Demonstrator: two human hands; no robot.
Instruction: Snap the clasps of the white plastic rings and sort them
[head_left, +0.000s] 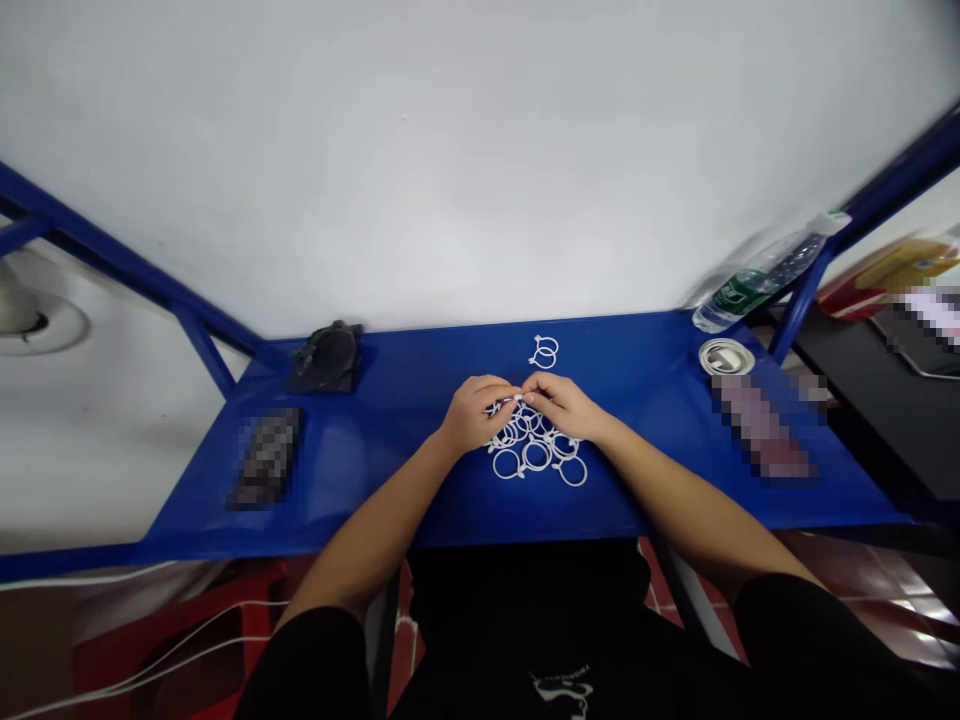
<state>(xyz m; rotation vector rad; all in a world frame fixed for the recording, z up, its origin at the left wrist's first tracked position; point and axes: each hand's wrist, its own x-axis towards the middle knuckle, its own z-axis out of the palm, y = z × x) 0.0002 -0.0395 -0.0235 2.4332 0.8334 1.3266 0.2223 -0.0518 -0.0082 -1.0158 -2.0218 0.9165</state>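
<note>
**A:** Pinching one white ring point(517, 402) between both sets of fingertips, right above the pile of white rings point(537, 448). Left hand point(477, 412) and right hand point(564, 405) meet thumb to thumb; both are closed on that same small piece.

**B:** Lifted, or resting on the heap?

**A:** Just over the far edge of the heap, nearly touching it. Wrists sit low on the blue table point(420, 500), probably for steadiness on a fiddly part.

**B:** What are the rings, exactly?

**A:** Thin white plastic loops with a small tab or clip. Too small to tell more. They lie flat and overlapping, close to the body, within easy reach.

**B:** Anything sorted out?

**A:** A joined pair of rings point(545, 351) lies apart, further back toward the wall. Looks set aside from the heap, though that's my read.

**B:** Rest of the surface?

**A:** Crumpled dark cloth or glove point(327, 356) at the back left, a blurred dark item point(266, 457) nearer on the left. On the right, a clear water bottle point(765, 270) with a green label leans against the blue frame point(806, 290), and a white roll of tape point(726, 356) lies just below it. All well clear of the hands.
</note>
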